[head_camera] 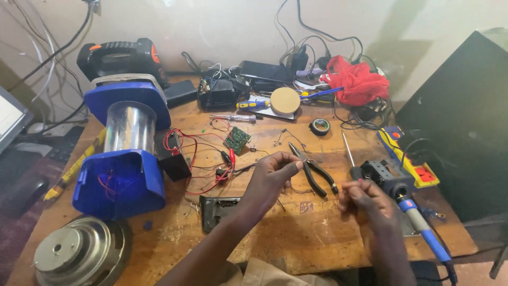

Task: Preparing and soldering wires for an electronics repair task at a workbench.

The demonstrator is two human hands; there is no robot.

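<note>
Left hand point(275, 172) pinches its fingertips together on something too fine to make out, raised mid-table beside the pliers point(313, 169). Right hand point(365, 198), fingers curled shut, hovers by the soldering iron point(418, 222) near the table's point(296, 238) right edge, handy for reach.

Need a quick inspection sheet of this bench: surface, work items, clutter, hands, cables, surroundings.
Surface: worn wooden table, scratched and stained.
Job's things: thin wire, barely visible, pinched at left hand; right hand closed beside it; what its grip holds cannot be told. Long-nose pliers lie between the hands; blue-handled soldering iron lies in its black stand.
Clutter: blue lantern on its side, green circuit board, tape roll, red cloth, screwdrivers, metal speaker part.
Hands: both bare, above the table.
Cables: red leads by the lantern; black cords on the wall.
Surroundings: pale wall, dark cabinet at right.
</note>
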